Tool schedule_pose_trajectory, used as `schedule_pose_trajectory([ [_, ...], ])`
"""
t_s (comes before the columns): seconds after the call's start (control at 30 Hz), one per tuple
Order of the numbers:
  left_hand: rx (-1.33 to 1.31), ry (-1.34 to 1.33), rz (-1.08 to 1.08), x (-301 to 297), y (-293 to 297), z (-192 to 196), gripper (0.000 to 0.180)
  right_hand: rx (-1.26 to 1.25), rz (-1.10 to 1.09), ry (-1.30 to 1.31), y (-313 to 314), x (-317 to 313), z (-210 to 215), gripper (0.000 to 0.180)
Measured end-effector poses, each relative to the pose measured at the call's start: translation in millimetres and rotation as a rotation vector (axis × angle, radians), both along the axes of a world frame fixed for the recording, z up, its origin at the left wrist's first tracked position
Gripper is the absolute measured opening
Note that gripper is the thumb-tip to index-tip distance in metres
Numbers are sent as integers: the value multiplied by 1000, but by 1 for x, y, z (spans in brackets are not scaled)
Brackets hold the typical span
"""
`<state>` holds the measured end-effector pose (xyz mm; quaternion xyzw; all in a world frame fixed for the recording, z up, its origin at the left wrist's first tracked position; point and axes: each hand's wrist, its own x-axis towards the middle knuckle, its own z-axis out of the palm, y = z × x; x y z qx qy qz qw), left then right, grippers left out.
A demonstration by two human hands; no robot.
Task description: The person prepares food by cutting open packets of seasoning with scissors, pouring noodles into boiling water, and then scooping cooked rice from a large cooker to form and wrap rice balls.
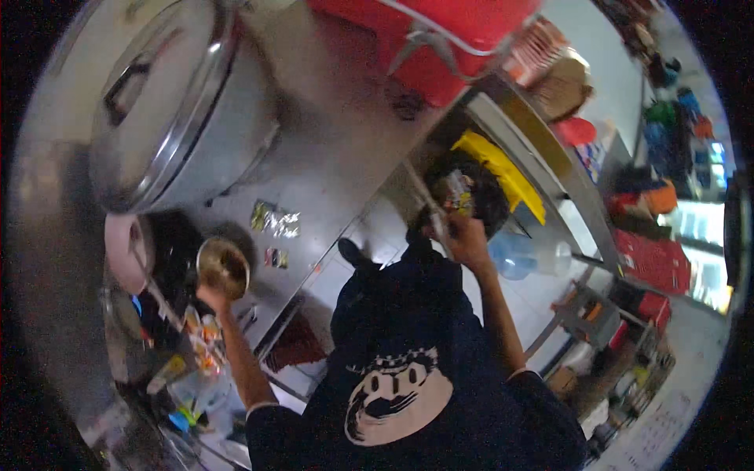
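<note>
At the counter's left part, my left hand (pixel 214 297) is closed on the near edge of a round metal bowl (pixel 236 271), its inside brownish. The bowl is tilted, and what it holds cannot be made out. My right hand (pixel 469 239) is out to the right, closed round a long, thin, pale stick-like utensil (pixel 424 192) that slants up and left; its kind is blurred. Beyond this hand sits a dark bin (pixel 488 188) with wrappers inside and a yellow rim piece (pixel 510 173). Two small packets, one shiny (pixel 275 219) and one dark (pixel 276 257), lie on the counter.
A large lidded metal pot (pixel 181 118) fills the counter's far left, beside a pink roll-like object (pixel 127 255). A red container (pixel 471 31) stands at the far side. Blue water bottles (pixel 514 257) are on the floor at right, near shelves of goods (pixel 605 337).
</note>
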<state>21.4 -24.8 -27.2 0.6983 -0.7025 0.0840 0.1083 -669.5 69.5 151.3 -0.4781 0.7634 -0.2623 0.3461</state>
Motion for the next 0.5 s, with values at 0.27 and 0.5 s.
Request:
schedule_pose_trajectory([
  [0.27,-27,766,-132,-218,-34,120,43,127,-170,-11,45,-60,-7,48],
  [0.5,772,893,-496,-591,-17,46,24,141,-454,-141,75,-128,1,32],
])
